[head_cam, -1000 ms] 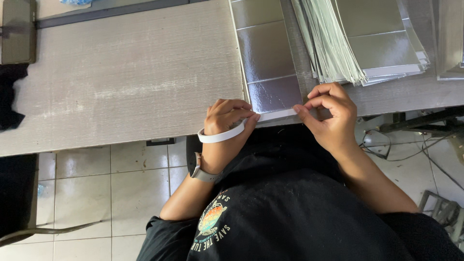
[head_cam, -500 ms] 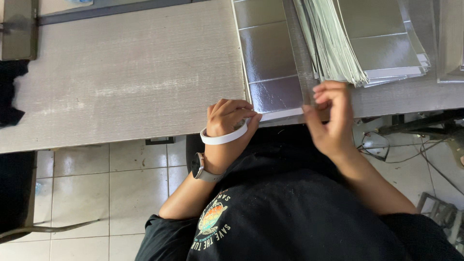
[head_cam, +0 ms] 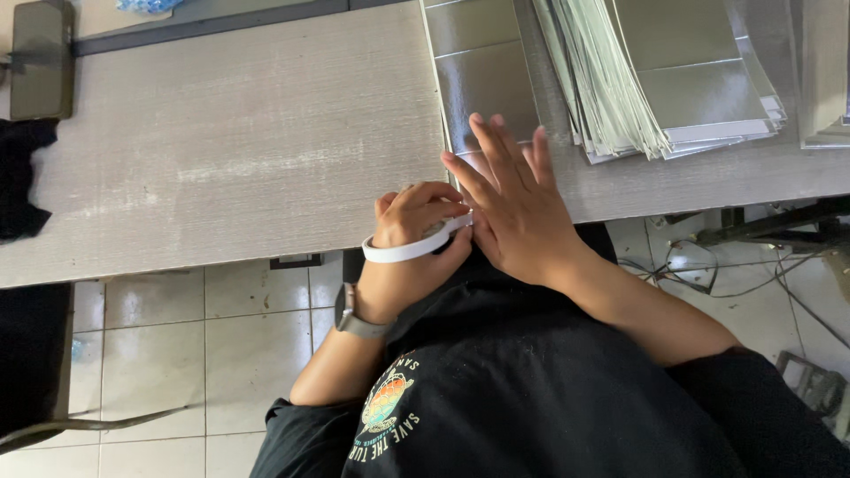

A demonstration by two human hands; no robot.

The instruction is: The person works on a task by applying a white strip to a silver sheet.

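Note:
My left hand (head_cam: 409, 246) is at the table's near edge, closed around a white roll of tape (head_cam: 400, 251) that rings the hand. My right hand (head_cam: 513, 208) lies flat, fingers spread, pressing on the near end of a silver foil-faced sheet (head_cam: 482, 75) that lies lengthwise on the grey table (head_cam: 239, 150). The two hands touch at the sheet's near left corner. A watch sits on my left wrist.
A fanned stack of silver sheets (head_cam: 664, 80) lies to the right of the single sheet. A dark flat object (head_cam: 40, 57) rests at the table's far left, with black cloth (head_cam: 18, 177) beside it. Cables (head_cam: 726, 257) hang below the table's right side over a tiled floor.
My right hand has moved left from the sheet's right corner and flattened onto its near end. My left hand has stayed at the left corner with the tape roll.

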